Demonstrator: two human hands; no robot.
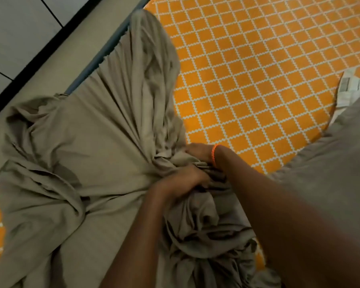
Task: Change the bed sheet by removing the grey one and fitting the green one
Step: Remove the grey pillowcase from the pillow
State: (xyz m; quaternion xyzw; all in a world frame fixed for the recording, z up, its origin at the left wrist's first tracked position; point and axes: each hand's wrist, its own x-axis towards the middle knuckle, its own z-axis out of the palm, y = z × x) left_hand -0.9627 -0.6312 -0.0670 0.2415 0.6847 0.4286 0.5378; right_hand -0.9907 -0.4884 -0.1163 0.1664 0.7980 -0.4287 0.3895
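Note:
The grey sheet [96,142] lies bunched and wrinkled over the left half of the mattress, gathered into a knot of folds near the middle. My left hand [185,179] is closed on that gathered bunch. My right hand [197,152], with an orange band at the wrist, grips the folds just above it. The bare mattress [258,69], orange with a white lattice pattern, shows on the right. No green sheet is in view.
A dark bed frame edge [104,53] runs diagonally at the upper left, with pale floor tiles [15,28] beyond it. A grey cloth [341,152] covers the right corner of the mattress, and a white printed label [349,88] lies above it.

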